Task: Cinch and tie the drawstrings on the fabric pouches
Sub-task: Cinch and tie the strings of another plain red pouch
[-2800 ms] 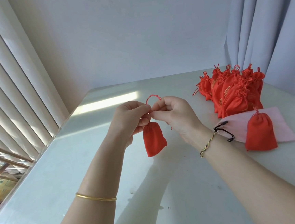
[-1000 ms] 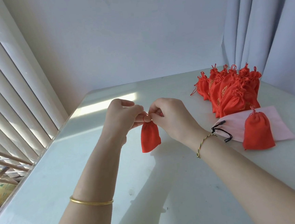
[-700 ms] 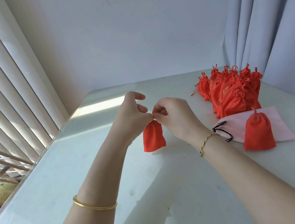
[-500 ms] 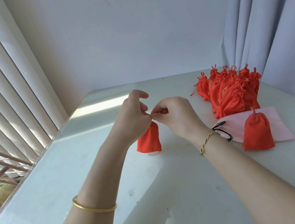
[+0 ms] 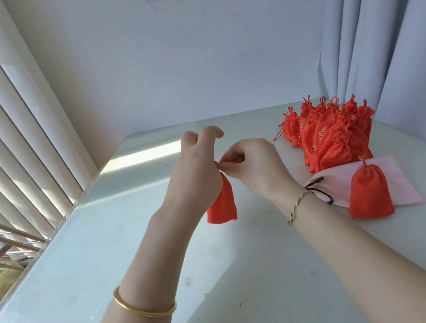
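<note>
Left hand: I pinch the red pouch at its neck so it hangs over the table for knotting; two fingers lift clear.
Right hand: thumb and forefinger nip the drawstring at the neck, I judge to pull the knot tight.
Beside right wrist: one cinched pouch lies on a pink bag.
Far: heap of tied pouches near the curtain, well clear of my hands.

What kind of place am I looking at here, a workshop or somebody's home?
Probably a room at home, not a workshop: a plain white table in a corner, window blinds on one side, a grey curtain on the other.
</note>
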Demonstrator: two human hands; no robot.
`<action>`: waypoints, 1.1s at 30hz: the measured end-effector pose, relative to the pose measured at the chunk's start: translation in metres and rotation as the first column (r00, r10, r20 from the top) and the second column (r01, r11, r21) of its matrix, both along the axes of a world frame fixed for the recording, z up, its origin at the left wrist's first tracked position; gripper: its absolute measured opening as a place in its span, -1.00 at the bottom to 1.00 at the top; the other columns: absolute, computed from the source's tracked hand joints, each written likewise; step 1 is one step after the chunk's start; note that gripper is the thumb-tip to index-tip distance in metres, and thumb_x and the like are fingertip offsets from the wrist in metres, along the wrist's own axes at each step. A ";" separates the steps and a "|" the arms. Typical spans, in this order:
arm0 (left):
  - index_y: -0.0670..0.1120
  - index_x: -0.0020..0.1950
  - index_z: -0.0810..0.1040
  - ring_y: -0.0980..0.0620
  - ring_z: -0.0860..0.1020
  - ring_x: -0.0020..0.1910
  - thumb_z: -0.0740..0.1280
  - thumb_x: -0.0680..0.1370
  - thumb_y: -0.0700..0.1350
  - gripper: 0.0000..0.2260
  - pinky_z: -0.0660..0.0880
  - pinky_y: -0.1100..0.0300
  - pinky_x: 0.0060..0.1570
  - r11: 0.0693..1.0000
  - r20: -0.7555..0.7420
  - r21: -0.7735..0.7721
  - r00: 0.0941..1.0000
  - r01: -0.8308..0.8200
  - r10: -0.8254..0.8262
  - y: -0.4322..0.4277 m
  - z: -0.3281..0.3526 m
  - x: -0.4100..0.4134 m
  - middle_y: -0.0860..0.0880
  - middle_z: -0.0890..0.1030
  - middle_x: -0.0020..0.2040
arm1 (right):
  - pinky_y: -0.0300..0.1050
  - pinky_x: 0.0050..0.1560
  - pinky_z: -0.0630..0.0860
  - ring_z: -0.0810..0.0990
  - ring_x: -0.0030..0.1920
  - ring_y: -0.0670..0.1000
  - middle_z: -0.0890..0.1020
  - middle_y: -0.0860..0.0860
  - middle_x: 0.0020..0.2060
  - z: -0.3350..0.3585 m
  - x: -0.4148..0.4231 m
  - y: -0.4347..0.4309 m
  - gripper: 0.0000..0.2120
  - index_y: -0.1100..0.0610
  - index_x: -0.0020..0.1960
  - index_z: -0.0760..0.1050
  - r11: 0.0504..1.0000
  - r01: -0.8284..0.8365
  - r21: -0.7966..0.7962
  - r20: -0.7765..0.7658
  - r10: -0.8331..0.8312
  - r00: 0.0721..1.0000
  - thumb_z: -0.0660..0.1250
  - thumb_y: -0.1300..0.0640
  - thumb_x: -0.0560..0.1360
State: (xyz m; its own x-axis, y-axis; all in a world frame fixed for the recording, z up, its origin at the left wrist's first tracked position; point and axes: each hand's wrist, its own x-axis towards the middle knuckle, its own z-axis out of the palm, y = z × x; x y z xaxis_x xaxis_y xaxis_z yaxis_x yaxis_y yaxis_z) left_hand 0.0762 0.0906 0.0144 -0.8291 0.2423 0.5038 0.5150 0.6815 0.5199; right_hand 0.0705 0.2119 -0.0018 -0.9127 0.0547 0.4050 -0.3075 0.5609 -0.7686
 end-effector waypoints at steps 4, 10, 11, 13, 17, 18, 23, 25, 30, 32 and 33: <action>-0.01 0.24 0.36 0.12 0.54 -0.15 0.17 0.45 -0.42 -0.55 0.46 0.32 -0.18 0.999 0.013 0.052 1.000 -0.004 0.004 -0.003 -0.002 -0.002 -0.01 0.35 0.10 | -0.44 -0.41 0.34 0.49 -0.38 -0.15 0.59 -0.04 -0.40 -0.002 0.001 -0.002 -0.90 0.13 -0.27 0.60 0.998 0.021 -0.064 0.038 -0.019 0.999 0.34 0.27 0.37; -0.01 0.00 0.33 0.32 0.52 -0.27 0.19 0.45 -0.42 -0.68 0.39 0.50 -0.31 0.989 0.012 0.145 0.999 0.028 -0.030 -0.008 -0.003 -0.008 -0.02 0.39 0.08 | -0.22 -0.52 0.15 0.25 -0.59 -0.10 0.35 -0.04 -0.56 -0.004 -0.002 -0.002 -0.91 0.25 -0.26 0.52 0.828 -0.033 -0.560 0.255 0.210 0.944 0.33 0.31 0.42; -0.01 -0.03 0.32 0.33 0.52 -0.26 0.20 0.46 -0.41 -0.70 0.38 0.52 -0.33 0.988 0.010 0.151 0.999 0.031 -0.033 -0.008 -0.003 -0.009 -0.01 0.39 0.06 | -0.24 -0.55 0.11 0.19 -0.61 -0.11 0.31 -0.03 -0.56 -0.004 -0.003 -0.001 -0.90 0.25 -0.26 0.49 0.744 -0.032 -0.667 0.278 0.289 0.916 0.31 0.33 0.43; -0.01 -0.11 0.34 0.28 0.53 -0.20 0.23 0.48 -0.38 -0.74 0.36 0.53 -0.39 0.989 0.019 0.147 1.000 0.018 -0.021 -0.009 -0.004 -0.011 0.01 0.40 0.02 | -0.29 -0.60 0.07 0.15 -0.63 -0.13 0.29 -0.02 -0.55 -0.005 -0.004 0.000 -0.85 0.22 -0.28 0.46 0.590 0.009 -0.807 0.305 0.404 0.862 0.28 0.35 0.46; -0.01 -0.20 0.46 0.17 0.54 -0.10 0.26 0.50 -0.32 -0.79 0.39 0.55 -0.28 0.989 0.038 0.147 0.999 -0.003 -0.003 -0.008 -0.008 -0.014 0.03 0.42 -0.01 | -0.31 -0.61 0.05 0.14 -0.64 -0.13 0.29 -0.04 -0.55 -0.007 -0.005 0.000 -0.69 0.14 -0.45 0.49 0.486 0.087 -0.869 0.347 0.475 0.809 0.28 0.29 0.46; -0.02 -0.19 0.48 0.17 0.54 -0.10 0.27 0.51 -0.30 -0.81 0.40 0.54 -0.27 0.988 0.045 0.151 0.999 -0.006 -0.001 -0.008 -0.008 -0.015 0.03 0.43 -0.01 | -0.31 -0.61 0.06 0.14 -0.64 -0.13 0.29 -0.05 -0.56 -0.008 -0.005 0.001 -0.69 0.12 -0.45 0.45 0.472 0.101 -0.876 0.354 0.484 0.800 0.28 0.28 0.46; -0.07 -0.13 0.57 0.27 0.56 -0.17 0.33 0.49 -0.24 -0.91 0.38 0.56 -0.33 0.989 0.089 0.146 0.996 -0.019 0.006 -0.011 -0.008 -0.018 0.02 0.48 0.02 | -0.31 -0.61 0.06 0.15 -0.66 -0.14 0.31 -0.06 -0.59 -0.008 -0.006 0.003 -0.70 0.10 -0.41 0.34 0.397 0.168 -0.902 0.364 0.496 0.788 0.31 0.26 0.46; -0.09 -0.11 0.61 0.23 0.59 -0.16 0.34 0.47 -0.21 -0.93 0.36 0.55 -0.37 0.989 0.130 0.141 0.991 -0.035 0.017 -0.012 -0.009 -0.020 0.00 0.53 0.04 | -0.32 -0.61 0.05 0.15 -0.67 -0.15 0.31 -0.07 -0.61 -0.009 -0.005 0.003 -0.69 0.09 -0.42 0.34 0.382 0.183 -0.906 0.367 0.494 0.788 0.31 0.25 0.47; -0.08 -0.18 0.63 0.16 0.60 -0.15 0.41 0.45 -0.14 -0.97 0.38 0.45 -0.27 0.989 0.125 0.134 0.991 -0.064 0.048 -0.010 -0.009 -0.019 -0.04 0.55 0.01 | -0.33 -0.63 0.06 0.17 -0.68 -0.15 0.32 -0.06 -0.62 -0.009 -0.006 -0.001 -0.69 0.11 -0.41 0.33 0.350 0.185 -0.918 0.349 0.494 0.796 0.31 0.25 0.48; -0.06 -0.22 0.60 0.07 0.57 -0.10 0.42 0.45 -0.14 -0.94 0.41 0.33 -0.19 0.988 0.087 0.125 0.993 -0.086 0.076 -0.009 -0.008 -0.017 -0.04 0.54 -0.02 | -0.32 -0.62 0.06 0.17 -0.67 -0.15 0.32 -0.06 -0.61 -0.009 -0.006 -0.001 -0.70 0.11 -0.39 0.35 0.367 0.176 -0.913 0.351 0.494 0.795 0.32 0.25 0.47; -0.06 -0.23 0.60 0.04 0.56 -0.09 0.43 0.45 -0.14 -0.93 0.43 0.29 -0.15 0.988 0.071 0.119 0.994 -0.096 0.088 -0.009 -0.008 -0.016 -0.05 0.54 -0.04 | -0.32 -0.62 0.06 0.16 -0.67 -0.15 0.31 -0.06 -0.60 -0.009 -0.006 -0.001 -0.71 0.11 -0.39 0.35 0.379 0.168 -0.910 0.352 0.495 0.794 0.33 0.25 0.47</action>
State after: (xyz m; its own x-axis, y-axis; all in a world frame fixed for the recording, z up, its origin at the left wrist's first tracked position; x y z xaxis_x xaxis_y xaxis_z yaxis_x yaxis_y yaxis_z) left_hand 0.0601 0.0812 0.0065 -0.8774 0.1031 0.4685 0.4147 0.6539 0.6328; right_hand 0.0642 0.2110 -0.0111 -0.9521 -0.1149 -0.2833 0.2992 -0.5408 -0.7862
